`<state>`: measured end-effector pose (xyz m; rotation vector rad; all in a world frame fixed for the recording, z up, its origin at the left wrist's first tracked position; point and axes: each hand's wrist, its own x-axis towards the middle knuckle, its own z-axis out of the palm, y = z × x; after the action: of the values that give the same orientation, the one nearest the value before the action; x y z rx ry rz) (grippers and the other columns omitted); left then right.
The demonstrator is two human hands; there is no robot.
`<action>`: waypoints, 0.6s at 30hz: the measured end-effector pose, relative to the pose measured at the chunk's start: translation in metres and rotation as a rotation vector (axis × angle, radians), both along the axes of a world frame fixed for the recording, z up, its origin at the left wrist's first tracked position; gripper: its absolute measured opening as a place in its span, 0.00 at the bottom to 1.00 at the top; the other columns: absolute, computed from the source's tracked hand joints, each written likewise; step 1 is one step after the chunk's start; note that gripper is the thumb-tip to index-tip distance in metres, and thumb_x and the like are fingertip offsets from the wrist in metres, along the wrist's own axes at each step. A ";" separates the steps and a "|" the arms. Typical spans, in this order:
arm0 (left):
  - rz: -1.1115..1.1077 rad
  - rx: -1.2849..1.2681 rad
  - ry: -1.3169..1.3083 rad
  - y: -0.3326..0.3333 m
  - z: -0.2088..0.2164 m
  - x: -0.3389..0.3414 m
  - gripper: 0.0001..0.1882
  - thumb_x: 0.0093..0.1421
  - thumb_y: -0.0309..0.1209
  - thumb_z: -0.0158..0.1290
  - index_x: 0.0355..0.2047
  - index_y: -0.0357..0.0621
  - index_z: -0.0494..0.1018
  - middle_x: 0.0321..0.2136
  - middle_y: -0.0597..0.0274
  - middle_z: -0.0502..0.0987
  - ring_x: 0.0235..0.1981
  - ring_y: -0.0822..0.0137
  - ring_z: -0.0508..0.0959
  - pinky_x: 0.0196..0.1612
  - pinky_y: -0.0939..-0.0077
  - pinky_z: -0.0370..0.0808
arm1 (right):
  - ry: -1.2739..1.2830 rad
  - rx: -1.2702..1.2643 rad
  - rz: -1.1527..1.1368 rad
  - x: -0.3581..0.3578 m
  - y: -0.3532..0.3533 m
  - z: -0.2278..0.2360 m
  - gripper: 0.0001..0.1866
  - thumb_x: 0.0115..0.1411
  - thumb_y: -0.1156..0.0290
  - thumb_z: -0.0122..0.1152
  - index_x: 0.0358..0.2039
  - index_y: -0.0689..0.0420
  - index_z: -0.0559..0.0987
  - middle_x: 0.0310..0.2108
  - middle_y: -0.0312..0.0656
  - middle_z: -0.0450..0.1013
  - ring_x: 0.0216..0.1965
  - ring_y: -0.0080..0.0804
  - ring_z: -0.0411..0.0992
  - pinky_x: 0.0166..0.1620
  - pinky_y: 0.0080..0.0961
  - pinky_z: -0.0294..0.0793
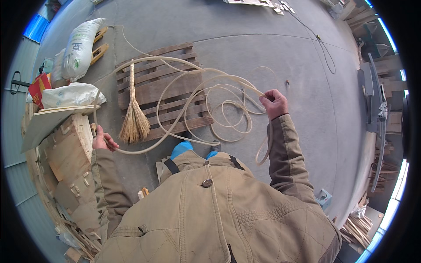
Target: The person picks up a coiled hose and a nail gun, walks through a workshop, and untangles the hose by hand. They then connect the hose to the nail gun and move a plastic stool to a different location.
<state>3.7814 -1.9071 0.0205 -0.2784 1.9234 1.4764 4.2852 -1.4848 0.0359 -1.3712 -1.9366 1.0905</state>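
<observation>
A long, pale, see-through hose (136, 152) hangs in wide loops between my two hands. My right hand (274, 104) is closed in a fist around several strands of it, and a short loop droops beside my right sleeve. At the left, my left hand (104, 139) has its fingers curled loosely round the hose, with a small brownish end piece by the thumb. More coils lie over the floor in front of me. Beyond the loops is a slatted wooden pallet (149, 90), and a straw broom (135, 120) lies across its left part.
Full white sacks (81, 50) rest near a yellow pallet jack (100, 52) at the far left. Plywood boards and wood offcuts (72, 151) are piled left of me. A dark cable (325, 49) crosses the floor at far right. Timber sticks (362, 232) lie at lower right.
</observation>
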 end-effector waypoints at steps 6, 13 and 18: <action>0.037 -0.061 -0.276 -0.010 -0.074 0.062 0.31 0.60 0.65 0.50 0.25 0.46 0.69 0.13 0.68 0.67 0.10 0.69 0.67 0.17 0.64 0.74 | 0.054 0.035 -0.083 0.002 0.006 0.004 0.07 0.53 0.75 0.70 0.31 0.63 0.80 0.26 0.35 0.76 0.28 0.19 0.71 0.34 0.21 0.73; -0.023 -0.208 -0.509 -0.023 -0.151 0.129 0.31 0.63 0.62 0.48 0.27 0.44 0.69 0.12 0.66 0.63 0.10 0.65 0.64 0.18 0.60 0.70 | 0.160 -0.240 -0.097 0.015 0.030 -0.006 0.09 0.59 0.72 0.67 0.37 0.64 0.80 0.30 0.33 0.76 0.30 0.16 0.70 0.34 0.17 0.71; -0.016 -0.219 -0.589 -0.042 -0.173 0.115 0.30 0.65 0.62 0.44 0.28 0.45 0.69 0.12 0.68 0.59 0.10 0.67 0.60 0.19 0.63 0.67 | 0.148 -0.317 -0.094 0.038 0.041 -0.013 0.12 0.58 0.70 0.69 0.39 0.64 0.81 0.33 0.34 0.78 0.32 0.18 0.72 0.36 0.17 0.73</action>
<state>3.8968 -1.9490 -0.1527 -0.7095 1.5884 1.0176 4.3234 -1.4436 0.0229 -1.4802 -1.6268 1.4548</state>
